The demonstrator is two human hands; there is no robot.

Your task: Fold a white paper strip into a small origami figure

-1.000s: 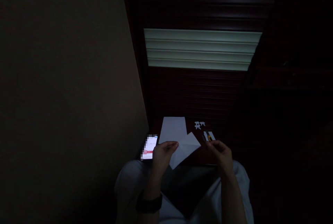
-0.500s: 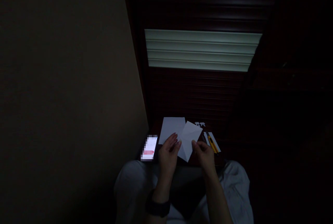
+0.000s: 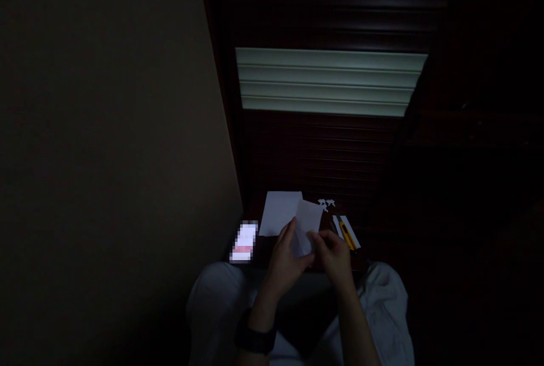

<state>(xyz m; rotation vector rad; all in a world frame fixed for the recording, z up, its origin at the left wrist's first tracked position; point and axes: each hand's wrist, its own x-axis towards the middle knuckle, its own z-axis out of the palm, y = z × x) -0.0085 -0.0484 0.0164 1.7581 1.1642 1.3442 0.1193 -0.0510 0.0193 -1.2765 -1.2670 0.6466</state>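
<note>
The room is very dark. Both hands meet over a small white sheet of paper (image 3: 309, 220) held above the near edge of a small dark table (image 3: 361, 252). My left hand (image 3: 285, 261) has its fingers raised along the sheet's left side, touching it. My right hand (image 3: 335, 254) pinches the sheet's lower right part. The sheet stands tilted and looks partly folded. A dark band sits on my left wrist (image 3: 255, 339).
A larger white sheet (image 3: 278, 210) lies flat on the table behind my hands. A lit phone (image 3: 243, 241) lies at the left. A yellow utility knife (image 3: 346, 233) on a white strip and small paper scraps (image 3: 326, 203) lie at the right. A beige wall (image 3: 106, 128) stands left; a dark slatted panel with a pale band (image 3: 327, 80) rises behind.
My right hand came in from the right and took hold of the small sheet. The sheet rose, turned and now looks narrower between both hands.
</note>
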